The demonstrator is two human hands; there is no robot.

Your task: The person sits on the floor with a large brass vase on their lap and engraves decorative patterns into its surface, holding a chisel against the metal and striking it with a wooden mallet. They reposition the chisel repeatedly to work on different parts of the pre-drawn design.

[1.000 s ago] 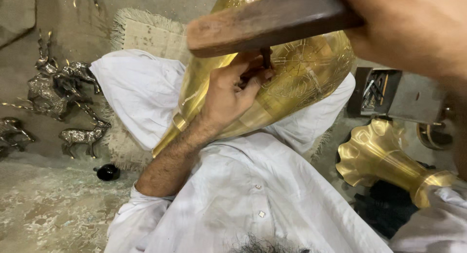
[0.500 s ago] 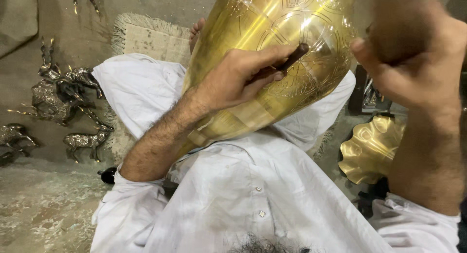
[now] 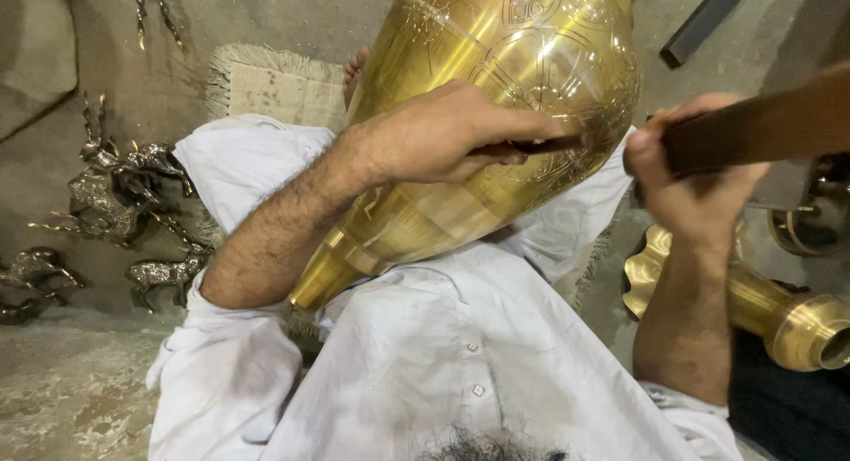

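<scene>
Head view: two hands, one brass vase.

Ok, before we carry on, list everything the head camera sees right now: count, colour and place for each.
brass vase: one, gold, engraved, lying across the lap, centre
chisel: one, dark, tip against the vase
hammer handle: one, dark brown wood, right edge; head out of view
second brass piece: one, gold, fluted rim, lower right
animal figurines: several, dull silver, floor at left
fringed mat: one, beige, upper left behind the vase
dark bar: one, grey, top right
white garment: one, covers lap and knees
left hand: holds the chisel
right hand: grips the hammer handle
</scene>
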